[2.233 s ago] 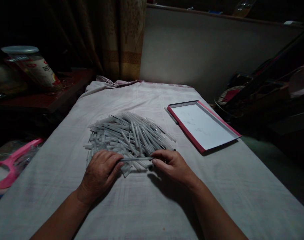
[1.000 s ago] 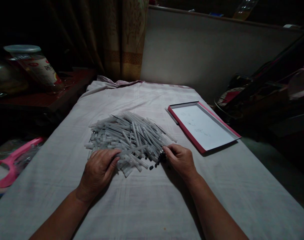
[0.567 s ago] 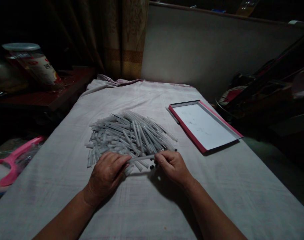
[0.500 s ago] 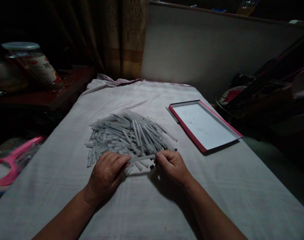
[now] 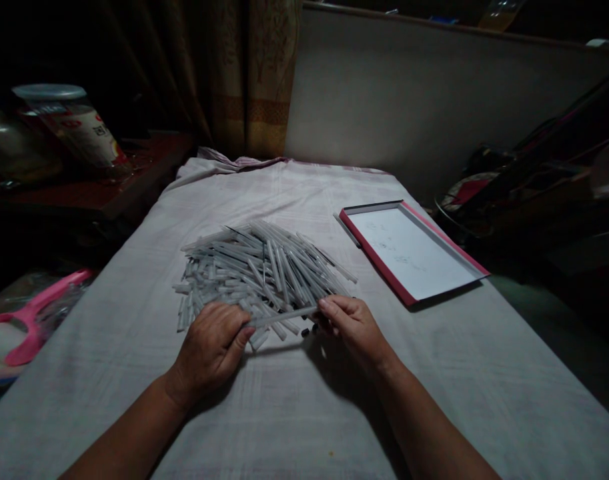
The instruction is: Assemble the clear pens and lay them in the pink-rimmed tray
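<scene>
A heap of pale grey pen barrels [image 5: 257,267] lies in the middle of a table under a light cloth [image 5: 294,407]. One pen barrel [image 5: 281,316] is lifted just off the heap's near edge. My left hand [image 5: 211,350] pinches its left end and my right hand [image 5: 351,327] pinches its right end. A few small black caps [image 5: 307,331] lie on the cloth below the barrel.
A red-edged shallow box lid [image 5: 411,250] with a white inside lies at the right rear. A jar with a pale lid [image 5: 71,130] stands on a dark shelf at the left. A pink plastic thing [image 5: 31,317] lies at the left edge. Dark bags [image 5: 524,193] sit at the right.
A second ago my right hand was at the black caps by the heap and my left rested on the heap. Both hands have since come together on one barrel.
</scene>
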Demonstrator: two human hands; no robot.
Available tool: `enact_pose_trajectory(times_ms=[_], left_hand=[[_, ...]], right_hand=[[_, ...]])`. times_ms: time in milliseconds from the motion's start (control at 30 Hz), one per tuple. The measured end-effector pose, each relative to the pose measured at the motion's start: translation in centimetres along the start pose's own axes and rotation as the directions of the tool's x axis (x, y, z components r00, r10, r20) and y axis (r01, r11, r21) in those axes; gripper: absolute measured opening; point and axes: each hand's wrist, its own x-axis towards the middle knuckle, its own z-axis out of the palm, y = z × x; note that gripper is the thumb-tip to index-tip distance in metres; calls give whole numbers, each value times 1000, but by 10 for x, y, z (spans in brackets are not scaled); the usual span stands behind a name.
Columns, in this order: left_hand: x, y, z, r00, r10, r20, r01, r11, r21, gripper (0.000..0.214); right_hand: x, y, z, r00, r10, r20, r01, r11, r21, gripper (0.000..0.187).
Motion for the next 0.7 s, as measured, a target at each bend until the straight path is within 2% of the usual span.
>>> enact_pose_trajectory(times_ms=[133,267,333,367,433,533,633,700], left_hand=[[1,-2,-1,998,-67,7,67,992,-102,24],[0,-7,-4,988,-147,38,151,963,-223,31],[-1,-9,-6,981,-178,71,191,946,-261,35],[-2,-10,-6,980,-189,70,201,944,-261,35],[-2,-12,-6,983,-183,29,184,958,-221,30],[-2,-12,-4,994,-98,-46,92,987,-130,13],[-1,-11,-4,999,-15,-52,11,997,-76,13],[0,-11,-5,1000,-5,-23,3,997,-78,14]], right_hand=[[-3,-1,0,983,-183,14,183,983,-27,40],[-6,-3,-2,907,-420,30,420,895,-149,19],[-7,-3,-2,871,-488,54,489,854,-180,17],[-7,-3,-2,868,-491,72,495,850,-178,17],[-6,-1,-2,901,-418,120,433,887,-161,20],[-5,4,0,955,-209,210,246,953,-174,27],[-5,4,0,933,-34,358,140,951,-275,30],[-5,1,-2,903,4,430,172,913,-369,30]])
